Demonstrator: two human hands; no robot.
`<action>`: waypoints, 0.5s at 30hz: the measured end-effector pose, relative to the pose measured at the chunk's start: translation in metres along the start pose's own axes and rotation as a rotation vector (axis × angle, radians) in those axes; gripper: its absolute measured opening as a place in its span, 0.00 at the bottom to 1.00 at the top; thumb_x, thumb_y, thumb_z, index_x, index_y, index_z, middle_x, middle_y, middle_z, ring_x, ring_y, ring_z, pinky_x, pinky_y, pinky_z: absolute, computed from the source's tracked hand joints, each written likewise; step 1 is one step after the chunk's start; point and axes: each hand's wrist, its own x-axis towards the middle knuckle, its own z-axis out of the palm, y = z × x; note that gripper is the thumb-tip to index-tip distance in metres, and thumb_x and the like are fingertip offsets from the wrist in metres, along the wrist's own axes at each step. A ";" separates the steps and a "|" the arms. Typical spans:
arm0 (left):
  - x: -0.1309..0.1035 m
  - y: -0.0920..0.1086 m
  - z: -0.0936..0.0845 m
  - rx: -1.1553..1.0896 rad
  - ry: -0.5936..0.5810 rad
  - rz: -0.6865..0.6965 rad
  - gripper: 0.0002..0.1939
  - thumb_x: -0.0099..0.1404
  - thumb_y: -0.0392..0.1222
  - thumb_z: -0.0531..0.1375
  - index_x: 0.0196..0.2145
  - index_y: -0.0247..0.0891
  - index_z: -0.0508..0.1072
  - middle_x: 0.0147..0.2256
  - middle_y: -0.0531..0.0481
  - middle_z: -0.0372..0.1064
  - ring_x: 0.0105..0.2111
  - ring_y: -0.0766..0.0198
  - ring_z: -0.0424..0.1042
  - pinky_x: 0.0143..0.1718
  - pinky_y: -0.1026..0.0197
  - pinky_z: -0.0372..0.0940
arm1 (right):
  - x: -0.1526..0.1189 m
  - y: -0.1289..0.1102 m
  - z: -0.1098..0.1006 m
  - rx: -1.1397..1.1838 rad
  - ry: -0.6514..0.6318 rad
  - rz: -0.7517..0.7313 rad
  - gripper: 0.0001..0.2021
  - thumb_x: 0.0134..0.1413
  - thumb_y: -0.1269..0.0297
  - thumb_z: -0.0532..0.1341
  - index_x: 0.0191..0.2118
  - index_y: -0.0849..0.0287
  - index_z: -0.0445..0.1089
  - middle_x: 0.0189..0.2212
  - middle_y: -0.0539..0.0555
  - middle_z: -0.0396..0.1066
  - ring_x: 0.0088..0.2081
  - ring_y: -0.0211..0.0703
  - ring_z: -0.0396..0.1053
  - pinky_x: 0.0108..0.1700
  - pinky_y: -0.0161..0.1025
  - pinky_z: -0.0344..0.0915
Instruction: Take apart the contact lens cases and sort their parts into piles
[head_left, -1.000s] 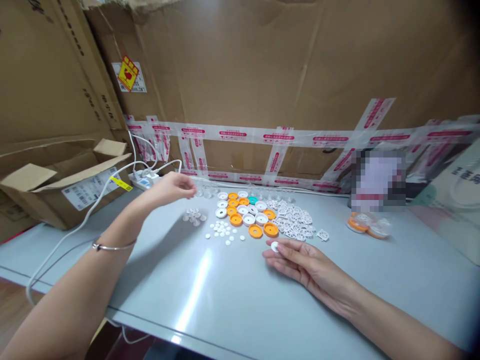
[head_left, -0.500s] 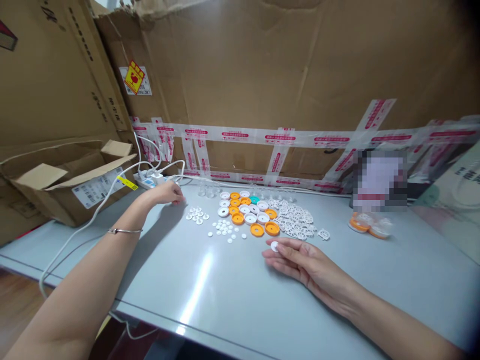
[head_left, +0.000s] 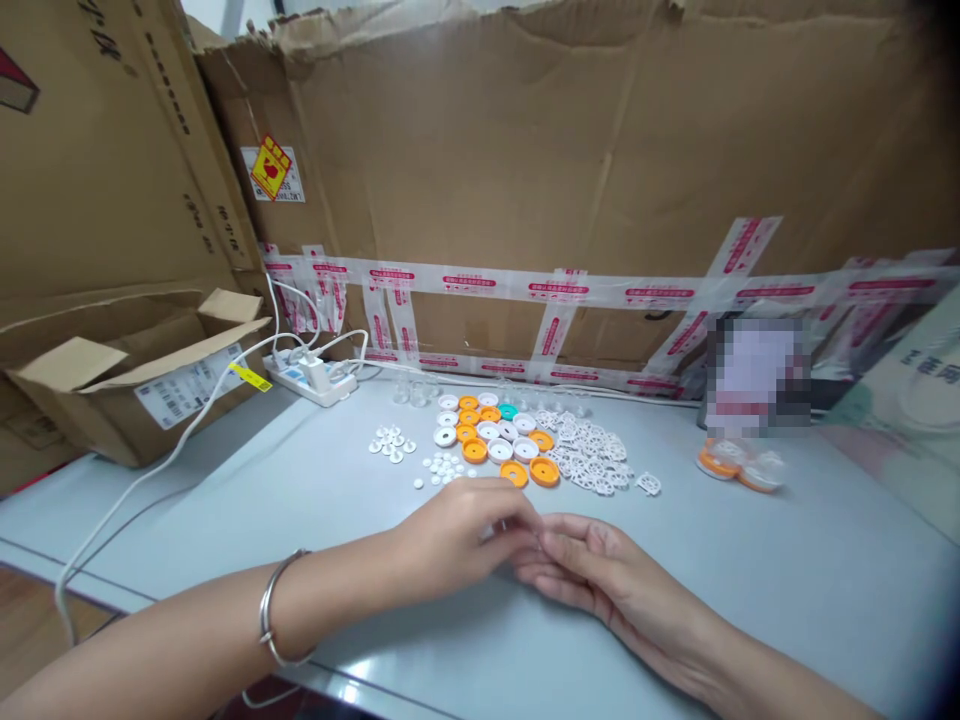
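Note:
My left hand (head_left: 476, 532) and my right hand (head_left: 592, 568) meet above the table, fingertips touching. The left thumb and fingers are pinched together; whatever lies between them is hidden. The right fingers stay closed on a small white disc, now covered by the fingertips. Just beyond the hands sit several orange round parts (head_left: 544, 471), white round parts (head_left: 500, 450) and a teal one (head_left: 508, 411). Small white caps (head_left: 444, 466) lie behind the left hand, with white stemmed pieces (head_left: 391, 444) farther left. White openwork pieces (head_left: 592, 450) form a pile to the right.
Clear cups (head_left: 414, 392) stand along the back. Orange-based pieces with clear tops (head_left: 742, 468) are at the right, below a blurred object (head_left: 757, 375). A power strip (head_left: 311, 377), its white cable (head_left: 161, 455) and an open carton (head_left: 142, 375) occupy the left. Large cardboard (head_left: 480, 150) walls the back.
My left hand has come from beside the power strip, rightward and nearer, to meet my right hand. The white disc that showed in my right fingers is now hidden.

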 end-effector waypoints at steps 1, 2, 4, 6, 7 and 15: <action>0.000 -0.001 -0.001 0.001 -0.005 -0.018 0.06 0.60 0.31 0.56 0.35 0.34 0.73 0.30 0.50 0.71 0.30 0.69 0.68 0.33 0.68 0.62 | 0.000 0.000 0.000 -0.007 -0.005 0.003 0.10 0.51 0.63 0.62 0.38 0.63 0.72 0.34 0.54 0.75 0.36 0.33 0.72 0.42 0.28 0.68; 0.001 -0.001 -0.002 0.003 -0.012 -0.030 0.06 0.60 0.31 0.56 0.34 0.35 0.73 0.29 0.51 0.71 0.30 0.69 0.68 0.33 0.68 0.61 | 0.000 0.001 0.000 -0.016 -0.012 0.005 0.10 0.51 0.63 0.62 0.38 0.63 0.72 0.34 0.54 0.75 0.36 0.33 0.72 0.42 0.28 0.68; 0.003 0.000 -0.007 0.018 -0.031 -0.034 0.06 0.60 0.31 0.56 0.33 0.35 0.72 0.29 0.51 0.70 0.29 0.69 0.68 0.33 0.68 0.61 | 0.000 0.000 0.001 -0.032 -0.028 0.007 0.11 0.51 0.62 0.62 0.39 0.63 0.72 0.35 0.55 0.75 0.38 0.34 0.72 0.43 0.28 0.68; 0.003 -0.002 -0.022 0.052 -0.057 -0.033 0.06 0.60 0.32 0.55 0.32 0.35 0.72 0.29 0.51 0.70 0.30 0.69 0.68 0.34 0.68 0.61 | -0.001 -0.001 0.001 -0.041 -0.016 0.011 0.15 0.51 0.61 0.61 0.43 0.63 0.71 0.36 0.56 0.75 0.39 0.36 0.72 0.45 0.30 0.67; 0.003 -0.005 -0.033 0.083 -0.074 -0.050 0.06 0.60 0.33 0.55 0.32 0.36 0.72 0.30 0.51 0.71 0.31 0.68 0.68 0.34 0.68 0.61 | -0.001 -0.002 0.000 -0.049 0.004 0.012 0.16 0.52 0.60 0.61 0.45 0.62 0.70 0.36 0.56 0.75 0.39 0.36 0.72 0.46 0.31 0.67; -0.016 -0.061 -0.130 0.609 -0.321 -0.554 0.05 0.52 0.36 0.54 0.25 0.37 0.70 0.24 0.51 0.69 0.25 0.64 0.65 0.24 0.66 0.55 | -0.005 -0.038 -0.036 -0.245 0.285 -0.291 0.16 0.48 0.55 0.62 0.40 0.59 0.71 0.37 0.57 0.75 0.37 0.41 0.72 0.44 0.38 0.68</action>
